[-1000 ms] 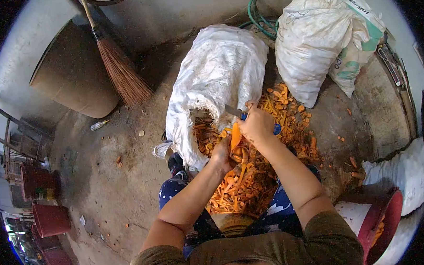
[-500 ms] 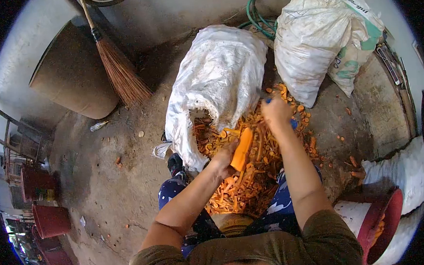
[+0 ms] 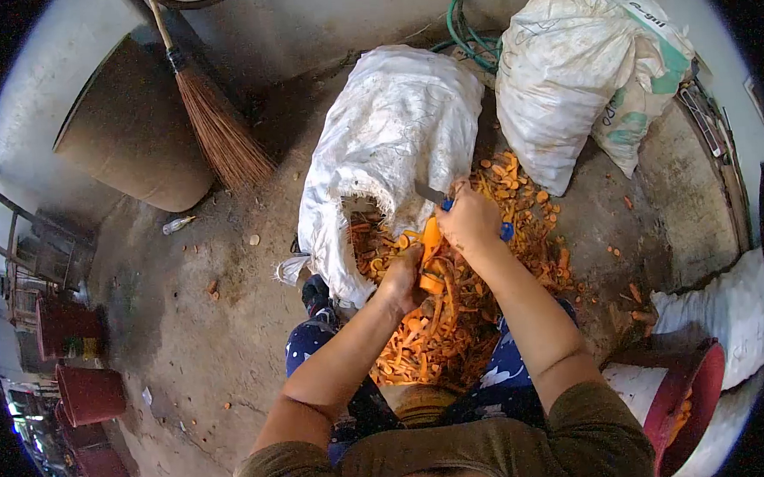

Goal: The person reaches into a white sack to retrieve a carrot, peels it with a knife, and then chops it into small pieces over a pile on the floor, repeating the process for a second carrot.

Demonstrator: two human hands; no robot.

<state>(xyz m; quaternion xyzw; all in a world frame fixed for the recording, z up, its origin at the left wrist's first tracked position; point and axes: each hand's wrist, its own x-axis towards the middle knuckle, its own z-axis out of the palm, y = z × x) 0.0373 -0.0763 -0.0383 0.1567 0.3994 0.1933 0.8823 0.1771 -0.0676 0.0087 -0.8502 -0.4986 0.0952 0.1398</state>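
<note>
Back in on the carrot [image 3: 431, 236] with the right hand [image 3: 469, 221], after a swing out to the far side of the peel pile [image 3: 431, 348] 0.5 s ago; fingers wrapped tight round the blue handle of the knife [image 3: 429, 191], blade poking out past the knuckles towards the open mouth of the white sack [image 3: 393, 126].

Left hand [image 3: 401, 281] closed on the lower end of the carrot, gripping from below; carrot tilted nearly upright between the 2 hands, held above the pile and just in front of the knees, mostly hidden behind the right hand; 0.5 s ago bare and slanted in the left hand alone, whole length showing.

Judged from that: 1 peeling stroke finished, knife hand carried clear, then blade reset near the top of the carrot for another; much the same placement as 1.0 s ago, so probably a repeating cycle of strokes on 1 carrot; possibly turned a little in the left grip to offer a fresh side, though too hidden to say; no telling how much skin remains.

Round about, unchanged: 2nd sack [image 3: 580, 64] standing behind the pile; broom [image 3: 216, 126] leaning by the brown drum [image 3: 130, 131]; green hose [image 3: 461, 18] at the back; red tub [image 3: 705, 386] at lower right, with orange pieces inside.
</note>
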